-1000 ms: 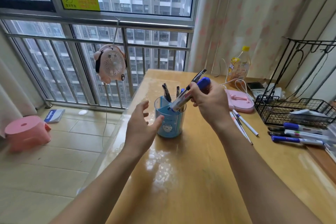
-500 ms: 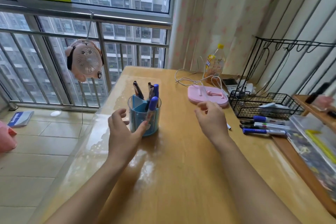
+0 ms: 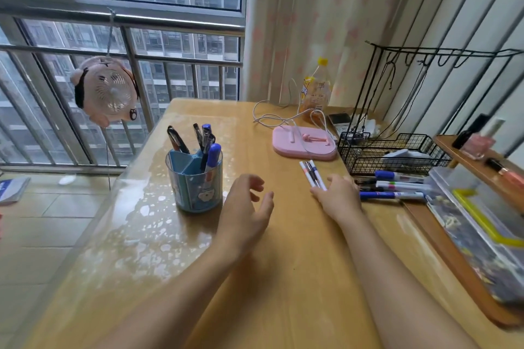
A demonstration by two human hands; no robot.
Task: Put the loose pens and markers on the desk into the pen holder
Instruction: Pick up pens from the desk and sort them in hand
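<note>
A blue pen holder (image 3: 195, 183) stands on the wooden desk (image 3: 283, 263), holding several pens and a blue-capped marker (image 3: 212, 157). My left hand (image 3: 245, 204) hovers open just right of the holder, holding nothing. My right hand (image 3: 338, 197) lies palm down on the desk, its fingertips on the near ends of three thin pens (image 3: 311, 173) that lie flat. Whether the fingers grip them is hidden. Three markers (image 3: 399, 186) lie side by side just right of that hand.
A pink stand (image 3: 304, 144) with a white cable sits behind the thin pens. A black wire basket (image 3: 391, 153) and a drink bottle (image 3: 316, 91) stand at the back right. A wooden tray (image 3: 467, 235) lines the right edge. A pink fan (image 3: 106, 91) hangs at the window.
The marker and pen my right hand held now stand in the holder. My right hand has moved right and down onto the thin pens. My left hand drifted right of the holder.
</note>
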